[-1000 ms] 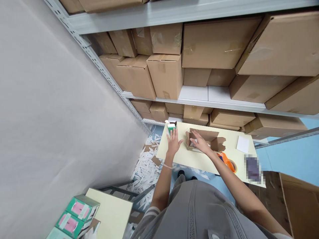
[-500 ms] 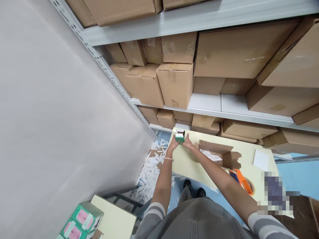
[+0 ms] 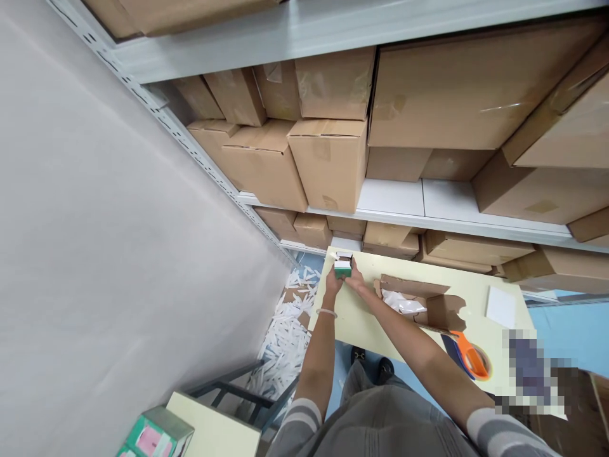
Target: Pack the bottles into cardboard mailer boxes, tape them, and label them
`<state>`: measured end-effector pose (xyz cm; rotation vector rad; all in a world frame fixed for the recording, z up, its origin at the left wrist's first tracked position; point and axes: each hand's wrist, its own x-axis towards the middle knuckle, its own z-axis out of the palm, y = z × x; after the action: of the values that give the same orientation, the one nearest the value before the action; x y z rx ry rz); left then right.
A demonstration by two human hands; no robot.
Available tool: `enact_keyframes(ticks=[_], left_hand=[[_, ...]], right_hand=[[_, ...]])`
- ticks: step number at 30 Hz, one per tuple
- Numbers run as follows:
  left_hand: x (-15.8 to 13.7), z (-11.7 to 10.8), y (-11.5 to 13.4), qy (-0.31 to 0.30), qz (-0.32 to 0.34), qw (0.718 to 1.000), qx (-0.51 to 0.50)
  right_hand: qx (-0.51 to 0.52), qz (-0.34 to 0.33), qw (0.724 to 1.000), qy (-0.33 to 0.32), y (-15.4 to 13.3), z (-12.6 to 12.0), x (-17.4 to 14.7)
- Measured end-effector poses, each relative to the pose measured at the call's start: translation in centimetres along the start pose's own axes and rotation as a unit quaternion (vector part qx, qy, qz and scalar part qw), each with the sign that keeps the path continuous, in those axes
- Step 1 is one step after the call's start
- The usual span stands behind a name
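Observation:
A small green box (image 3: 342, 273) with its white flaps standing open is at the far left end of the cream table (image 3: 361, 324). My left hand (image 3: 332, 280) is closed around its left side. On the right side, the fingers of my right hand (image 3: 354, 278) press against the box near its open top. What lies inside the box is too small to make out. To the right of my right forearm, an open cardboard box (image 3: 442, 310) holds a white plastic bag (image 3: 402, 303).
An orange tape dispenser (image 3: 471, 358) and a white pad (image 3: 500, 306) lie on the table's right part. Shelves of cardboard boxes (image 3: 328, 165) rise behind. White paper strips (image 3: 285, 330) litter the floor at left. Green-and-pink boxes (image 3: 157, 435) stand on a lower-left table.
My right hand's fingers have come in from spread beside the green box to rest against it. The whole view has shifted slightly.

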<state>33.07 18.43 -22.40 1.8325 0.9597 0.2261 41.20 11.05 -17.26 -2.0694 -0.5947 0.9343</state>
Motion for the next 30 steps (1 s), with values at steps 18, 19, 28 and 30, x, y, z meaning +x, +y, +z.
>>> enact_keyframes(ticks=[18,19,28,30], left_hand=[[-7.1,-3.6,11.6,0.151,0.149,0.974,0.075],[-8.0,-3.2,12.6,0.148,0.164,0.971,0.085],[-14.5,3.9,18.4,0.015,0.228,0.955,0.187],[-14.9,5.9,18.7,-0.026,0.218,0.951,0.216]], right_hand=[[-0.114,-0.170,0.972,0.117,-5.6,-8.9,-8.6],[-0.109,-0.176,0.970,0.126,-5.4,-10.0,-9.6],[-0.101,-0.104,0.967,0.207,2.6,-18.2,-17.1],[-0.078,-0.061,0.970,0.222,5.2,-18.8,-17.3]])
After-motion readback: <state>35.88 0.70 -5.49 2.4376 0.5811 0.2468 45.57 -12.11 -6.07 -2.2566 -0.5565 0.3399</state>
